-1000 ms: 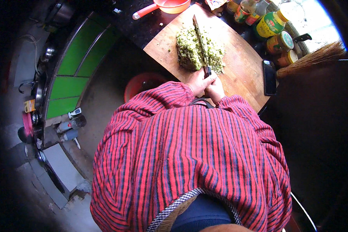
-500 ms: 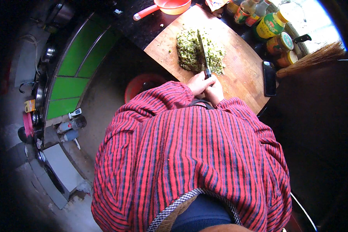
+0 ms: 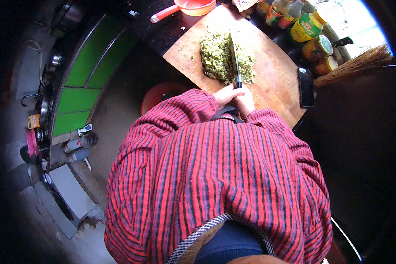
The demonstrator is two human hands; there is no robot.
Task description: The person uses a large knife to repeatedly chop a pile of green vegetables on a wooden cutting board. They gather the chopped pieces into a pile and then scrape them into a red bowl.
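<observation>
A large heap of finely chopped green vegetable (image 3: 214,58) lies on a wooden cutting board (image 3: 275,81). The kitchen knife (image 3: 234,57) has its blade edge-down in the right part of the heap, its tip pointing away from me. My right hand (image 3: 245,101) is wrapped around the dark handle. Against it presses my left hand (image 3: 224,95), its fingers closed over the handle's end together with the right. Part of the handle is hidden under both hands.
Behind the board on the dark counter sits a red strainer-like pan (image 3: 193,6) with a long handle. Jars and bottles (image 3: 310,28) line the back right, near a straw whisk broom (image 3: 354,68). A black phone (image 3: 306,88) rests at the board's right edge.
The knife has shifted a little to the right through the heap, and its blade has swung slightly. Both hands have stayed together on the handle.
</observation>
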